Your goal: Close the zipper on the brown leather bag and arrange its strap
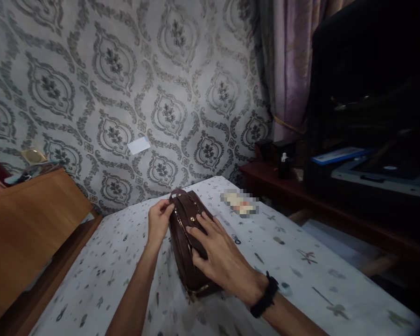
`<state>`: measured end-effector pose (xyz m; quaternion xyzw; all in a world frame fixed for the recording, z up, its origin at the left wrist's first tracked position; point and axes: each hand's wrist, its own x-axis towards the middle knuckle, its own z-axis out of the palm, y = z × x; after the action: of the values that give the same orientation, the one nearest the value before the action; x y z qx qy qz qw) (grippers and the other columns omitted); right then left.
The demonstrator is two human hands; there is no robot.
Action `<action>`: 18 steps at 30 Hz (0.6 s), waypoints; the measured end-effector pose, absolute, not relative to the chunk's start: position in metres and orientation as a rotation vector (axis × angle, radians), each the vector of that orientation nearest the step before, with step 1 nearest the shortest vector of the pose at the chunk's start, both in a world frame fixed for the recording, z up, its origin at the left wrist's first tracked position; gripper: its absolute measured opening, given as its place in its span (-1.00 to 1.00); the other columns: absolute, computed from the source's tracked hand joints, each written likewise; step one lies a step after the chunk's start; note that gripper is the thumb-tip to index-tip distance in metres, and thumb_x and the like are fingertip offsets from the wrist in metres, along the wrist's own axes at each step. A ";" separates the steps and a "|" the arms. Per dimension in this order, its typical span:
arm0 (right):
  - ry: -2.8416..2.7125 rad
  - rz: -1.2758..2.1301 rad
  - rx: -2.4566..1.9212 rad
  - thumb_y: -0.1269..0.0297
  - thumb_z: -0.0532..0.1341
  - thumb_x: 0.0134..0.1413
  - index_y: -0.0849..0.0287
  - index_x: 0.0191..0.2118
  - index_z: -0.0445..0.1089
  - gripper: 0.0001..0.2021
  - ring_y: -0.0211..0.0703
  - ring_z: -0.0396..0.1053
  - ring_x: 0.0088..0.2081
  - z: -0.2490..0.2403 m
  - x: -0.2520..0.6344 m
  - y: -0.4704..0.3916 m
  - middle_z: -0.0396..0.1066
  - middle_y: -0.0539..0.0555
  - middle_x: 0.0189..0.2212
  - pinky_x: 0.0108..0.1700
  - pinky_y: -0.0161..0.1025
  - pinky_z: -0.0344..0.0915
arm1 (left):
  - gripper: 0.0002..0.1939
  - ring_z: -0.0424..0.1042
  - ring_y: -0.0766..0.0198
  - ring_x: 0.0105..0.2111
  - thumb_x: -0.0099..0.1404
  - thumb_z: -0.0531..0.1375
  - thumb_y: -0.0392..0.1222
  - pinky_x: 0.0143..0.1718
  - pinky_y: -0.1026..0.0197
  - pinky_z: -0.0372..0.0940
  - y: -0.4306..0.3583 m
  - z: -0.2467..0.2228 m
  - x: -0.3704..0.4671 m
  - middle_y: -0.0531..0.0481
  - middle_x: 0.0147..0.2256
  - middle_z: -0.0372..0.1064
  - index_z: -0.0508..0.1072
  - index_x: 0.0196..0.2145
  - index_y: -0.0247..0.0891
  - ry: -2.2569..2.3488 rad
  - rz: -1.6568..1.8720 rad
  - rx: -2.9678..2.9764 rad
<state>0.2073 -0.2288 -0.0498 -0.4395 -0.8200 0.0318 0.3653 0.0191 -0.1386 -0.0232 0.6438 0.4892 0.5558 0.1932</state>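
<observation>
The zip [181,225] was seemingly being worked: the brown bag [185,249], on the patterned sheet [119,261], was steadied by the right hand [215,247] — fingers spread — its far end apparently pinched by the left hand [159,221]; firm bracing was called for.

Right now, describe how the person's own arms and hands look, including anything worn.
No sleeves show. The right hand is ungloved, with a black, bumpy-edged wristband behind it. The left hand, also ungloved, has none.

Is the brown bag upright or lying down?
Lying down: the brown bag rests lengthwise on the patterned sheet, its handle at the end toward the wall, right hand on top.
</observation>
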 end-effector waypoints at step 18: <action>-2.052 0.054 -1.100 0.42 0.26 0.09 0.20 0.12 0.47 -0.57 0.32 0.13 0.38 -0.055 0.205 -0.232 0.29 0.41 0.30 0.35 0.33 0.12 | -0.76 0.44 0.23 -0.36 0.22 0.22 0.00 -0.27 0.25 0.33 -0.176 -0.034 0.030 0.03 -0.40 0.50 0.49 -0.36 -0.24 1.379 1.561 1.753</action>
<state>0.2046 -0.2316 -0.0551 -0.4339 -0.8093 0.0213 0.3953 0.0305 -0.1757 -0.0343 0.6297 0.4956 0.5609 0.2080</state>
